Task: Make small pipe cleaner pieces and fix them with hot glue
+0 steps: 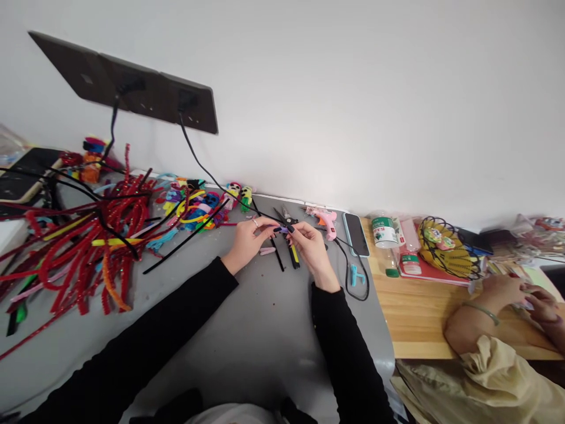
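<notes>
My left hand (249, 240) and my right hand (312, 248) meet over the grey table, fingertips pinched together. Between them is a short purple pipe cleaner piece (283, 229), mostly hidden by the fingers. Just behind and below the hands lie pliers (294, 256) with black and yellow handles. A black pipe cleaner (279, 254) and a short pink piece (267, 251) rest near the left fingers. To the right of my right hand is a pink glue gun (327, 224).
Red pipe cleaners (110, 235) heap up at left, beside small colourful pipe cleaner dolls (212, 203). A black cord (196, 156) hangs from the wall socket panel (145, 91). A phone (355, 234) and a plastic jar (384, 231) stand right. Another person's hands (507, 294) work at the wooden table.
</notes>
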Available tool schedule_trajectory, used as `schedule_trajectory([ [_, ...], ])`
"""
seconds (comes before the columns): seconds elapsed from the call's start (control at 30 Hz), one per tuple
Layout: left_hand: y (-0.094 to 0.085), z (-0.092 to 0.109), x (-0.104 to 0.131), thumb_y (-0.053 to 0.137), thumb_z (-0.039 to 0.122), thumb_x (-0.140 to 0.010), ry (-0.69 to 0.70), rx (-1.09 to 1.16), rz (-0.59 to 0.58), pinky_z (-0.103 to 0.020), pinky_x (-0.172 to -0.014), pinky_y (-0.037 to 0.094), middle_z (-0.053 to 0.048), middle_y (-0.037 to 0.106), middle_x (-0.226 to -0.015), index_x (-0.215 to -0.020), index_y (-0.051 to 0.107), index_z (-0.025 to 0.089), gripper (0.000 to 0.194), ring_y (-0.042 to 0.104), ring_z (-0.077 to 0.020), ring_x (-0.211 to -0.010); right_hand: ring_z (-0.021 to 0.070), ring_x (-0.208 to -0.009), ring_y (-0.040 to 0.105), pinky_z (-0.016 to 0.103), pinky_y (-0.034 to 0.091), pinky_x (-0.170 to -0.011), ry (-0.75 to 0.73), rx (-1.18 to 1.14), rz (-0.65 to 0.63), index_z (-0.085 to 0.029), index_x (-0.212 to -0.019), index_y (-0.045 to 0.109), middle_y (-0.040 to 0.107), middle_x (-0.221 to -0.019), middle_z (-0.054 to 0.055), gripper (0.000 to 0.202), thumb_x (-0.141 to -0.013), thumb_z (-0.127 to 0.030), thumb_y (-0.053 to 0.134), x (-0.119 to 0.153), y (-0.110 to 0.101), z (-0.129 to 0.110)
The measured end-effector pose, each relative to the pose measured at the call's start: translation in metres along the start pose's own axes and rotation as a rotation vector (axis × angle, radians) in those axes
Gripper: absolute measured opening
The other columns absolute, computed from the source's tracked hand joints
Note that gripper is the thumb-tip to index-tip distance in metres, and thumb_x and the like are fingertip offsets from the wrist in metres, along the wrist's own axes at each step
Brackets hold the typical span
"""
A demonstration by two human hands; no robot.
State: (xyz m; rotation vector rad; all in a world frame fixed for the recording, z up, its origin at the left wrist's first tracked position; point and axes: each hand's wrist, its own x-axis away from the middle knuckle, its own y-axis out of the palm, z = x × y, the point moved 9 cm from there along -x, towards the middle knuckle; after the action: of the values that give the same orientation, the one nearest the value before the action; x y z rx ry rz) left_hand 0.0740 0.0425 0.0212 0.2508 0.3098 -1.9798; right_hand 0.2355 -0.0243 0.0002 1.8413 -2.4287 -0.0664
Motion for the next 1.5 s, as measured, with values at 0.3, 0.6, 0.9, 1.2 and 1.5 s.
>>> schedule_trajectory([
  [0.3,0.000,-0.008,0.003,0.069,0.048,-0.092,-0.082,0.079,0.098,-0.033,-0.068,0.065,-0.007,0.079,-0.079,-0.089,0.075,0.017,0.032,0.075,-0.0204,-0.066,0.0163,-0.062,0.066,0.031,0.056,-0.064,-0.166,0.169,0.193,-0.021,-0.088,0.074,0.073,-0.072,0.001,0.029,-0.084,-0.049,0.077,0.001,-0.007,-0.006],
  [0.6,0.009,-0.026,-0.008,0.077,0.057,-0.083,-0.163,0.176,-0.060,-0.033,-0.065,0.065,-0.010,0.080,-0.083,-0.091,0.074,0.016,0.042,0.076,-0.0219,-0.069,0.0172,-0.062,0.068,0.031,0.058,-0.063,-0.238,0.267,0.200,-0.022,-0.092,0.074,0.073,-0.073,0.002,0.023,-0.090,-0.044,0.069,0.004,-0.007,-0.008],
  [0.9,0.006,-0.020,-0.003,0.076,0.054,-0.087,-0.163,0.149,-0.042,-0.032,-0.064,0.065,-0.007,0.078,-0.074,-0.091,0.078,0.016,0.039,0.074,-0.0203,-0.065,0.0158,-0.064,0.068,0.029,0.056,-0.064,-0.368,0.442,0.145,-0.022,-0.092,0.076,0.075,-0.080,0.003,0.017,-0.094,-0.037,0.067,0.009,0.003,-0.021],
  [1.2,0.008,-0.027,0.003,0.071,0.057,-0.090,-0.188,0.106,0.038,-0.032,-0.064,0.067,-0.009,0.080,-0.078,-0.086,0.073,0.015,0.042,0.077,-0.0218,-0.067,0.0175,-0.067,0.065,0.031,0.052,-0.069,-0.450,0.563,0.203,-0.023,-0.087,0.079,0.075,-0.077,0.004,0.026,-0.095,-0.044,0.066,0.013,0.001,-0.027],
  [1.5,0.005,-0.016,-0.007,0.073,0.041,-0.090,-0.043,0.025,-0.068,-0.031,-0.073,0.066,-0.008,0.082,-0.091,-0.099,0.079,0.017,0.027,0.078,-0.0226,-0.077,0.0166,-0.059,0.068,0.029,0.056,-0.060,-0.311,0.395,0.189,-0.020,-0.092,0.077,0.074,-0.072,0.003,0.024,-0.094,-0.042,0.066,0.004,-0.008,-0.009],
])
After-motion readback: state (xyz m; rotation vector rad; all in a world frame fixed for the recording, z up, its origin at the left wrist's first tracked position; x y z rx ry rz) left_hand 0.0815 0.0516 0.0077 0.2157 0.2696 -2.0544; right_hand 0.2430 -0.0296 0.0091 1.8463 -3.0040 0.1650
